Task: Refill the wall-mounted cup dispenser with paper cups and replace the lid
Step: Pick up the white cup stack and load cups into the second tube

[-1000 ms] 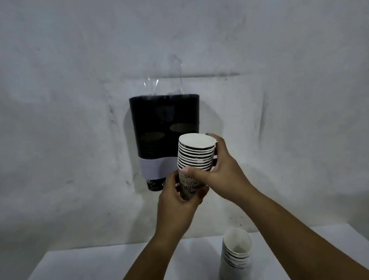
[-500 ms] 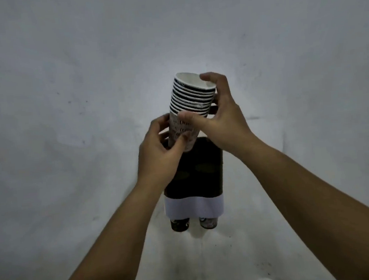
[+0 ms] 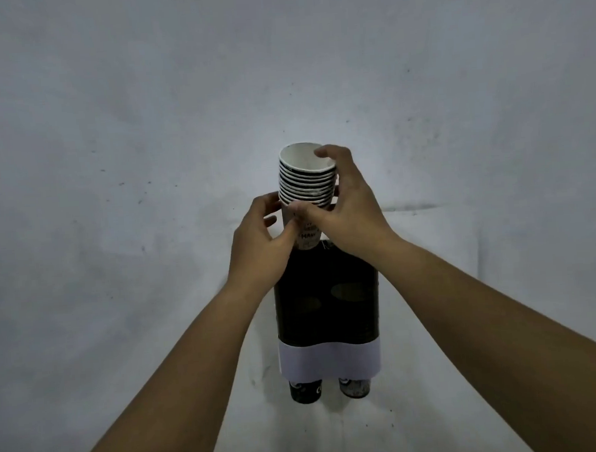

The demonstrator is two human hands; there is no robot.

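A dark two-column cup dispenser [image 3: 327, 315] with a white band near its bottom hangs on the wall, and a cup bottom pokes out under each column. A nested stack of paper cups [image 3: 306, 186] stands upright, mouth up, right above the dispenser's top. My left hand [image 3: 261, 249] grips the stack's lower left side. My right hand [image 3: 346, 211] wraps its right side, with fingers near the top rim. My hands hide the dispenser's top edge. No lid is in view.
A pale grey wall [image 3: 109, 168] fills the view around the dispenser. A faint horizontal line [image 3: 429, 206] crosses the wall level with my hands.
Both hands raised the cup stack from in front of the dispenser to just above its top. My view tilted upward, so the table and the second cup stack dropped out of sight.
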